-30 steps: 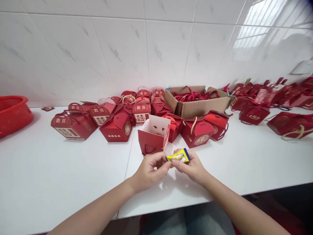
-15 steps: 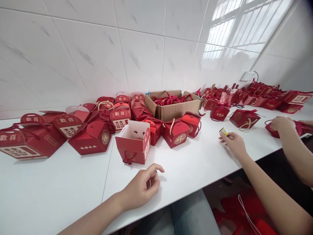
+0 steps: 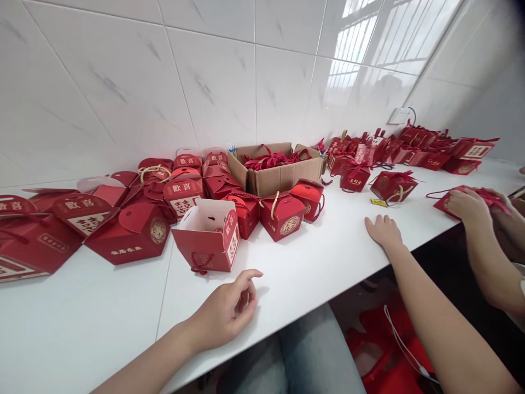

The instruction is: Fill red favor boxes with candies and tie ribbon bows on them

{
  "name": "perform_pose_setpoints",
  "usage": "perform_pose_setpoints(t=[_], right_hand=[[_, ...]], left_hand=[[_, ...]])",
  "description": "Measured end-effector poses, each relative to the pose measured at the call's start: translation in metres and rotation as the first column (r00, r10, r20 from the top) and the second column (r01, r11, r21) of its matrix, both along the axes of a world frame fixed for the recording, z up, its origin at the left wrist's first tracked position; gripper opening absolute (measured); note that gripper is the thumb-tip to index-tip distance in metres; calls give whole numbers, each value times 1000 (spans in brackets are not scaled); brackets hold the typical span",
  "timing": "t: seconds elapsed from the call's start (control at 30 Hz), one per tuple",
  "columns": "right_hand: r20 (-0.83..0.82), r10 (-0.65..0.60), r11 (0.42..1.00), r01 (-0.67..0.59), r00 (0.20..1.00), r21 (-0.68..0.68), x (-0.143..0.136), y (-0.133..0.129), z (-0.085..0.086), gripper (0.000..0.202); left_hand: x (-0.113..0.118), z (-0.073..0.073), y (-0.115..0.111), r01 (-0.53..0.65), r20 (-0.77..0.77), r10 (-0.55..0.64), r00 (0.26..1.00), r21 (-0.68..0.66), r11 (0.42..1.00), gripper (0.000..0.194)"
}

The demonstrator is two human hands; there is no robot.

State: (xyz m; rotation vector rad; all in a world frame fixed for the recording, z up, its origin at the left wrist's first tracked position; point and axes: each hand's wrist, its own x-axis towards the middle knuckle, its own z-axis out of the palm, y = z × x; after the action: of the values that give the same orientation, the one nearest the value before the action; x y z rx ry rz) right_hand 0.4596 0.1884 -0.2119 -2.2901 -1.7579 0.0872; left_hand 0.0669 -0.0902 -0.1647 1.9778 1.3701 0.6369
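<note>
My left hand (image 3: 228,307) rests on the white table near its front edge, fingers loosely curled and apart, holding nothing. Just beyond it stands a red box (image 3: 207,235) with its top open, a pale inside and a twisted red cord on the front. What lies inside is mostly hidden. My right hand (image 3: 384,232) lies on the table, fingers down and empty. A little beyond its fingertips is a small yellow-wrapped piece (image 3: 378,202), against the foot of a closed red gift box (image 3: 394,187) with a pale cord.
Closed red gift boxes (image 3: 133,235) crowd the left and back. A cardboard carton (image 3: 287,178) of red ribboned items stands by the wall. More red boxes (image 3: 435,160) fill the far right. Another person's hands (image 3: 470,208) hold a red ribboned box at right. Red bags (image 3: 377,350) lie below.
My right hand has let go of the yellow-wrapped piece, which now lies by the red box, and has drawn back onto the table. My view has shifted right; my left hand keeps its pose.
</note>
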Motion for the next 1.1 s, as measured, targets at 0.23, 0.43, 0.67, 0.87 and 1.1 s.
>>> perform_pose_setpoints(t=[0.23, 0.43, 0.67, 0.87, 1.1], right_hand=[[53, 45, 996, -41, 998, -79, -5, -36, 0, 68], [87, 55, 988, -42, 995, -150, -41, -88, 2, 68], [149, 344, 931, -316, 927, -184, -131, -155, 8, 64], [90, 797, 601, -799, 597, -17, -213, -218, 6, 63], [16, 924, 383, -922, 383, -53, -239, -225, 11, 65]], left_hand=[[4, -2, -2, 38, -157, -36, 987, 11, 999, 37], [8, -2, -2, 19, -188, -16, 982, 16, 1000, 37], [8, -4, 0, 18, -173, -13, 985, 28, 999, 39], [12, -3, -3, 6, -115, 8, 993, 120, 993, 50], [9, -8, -3, -13, -45, 24, 999, 227, 974, 53]])
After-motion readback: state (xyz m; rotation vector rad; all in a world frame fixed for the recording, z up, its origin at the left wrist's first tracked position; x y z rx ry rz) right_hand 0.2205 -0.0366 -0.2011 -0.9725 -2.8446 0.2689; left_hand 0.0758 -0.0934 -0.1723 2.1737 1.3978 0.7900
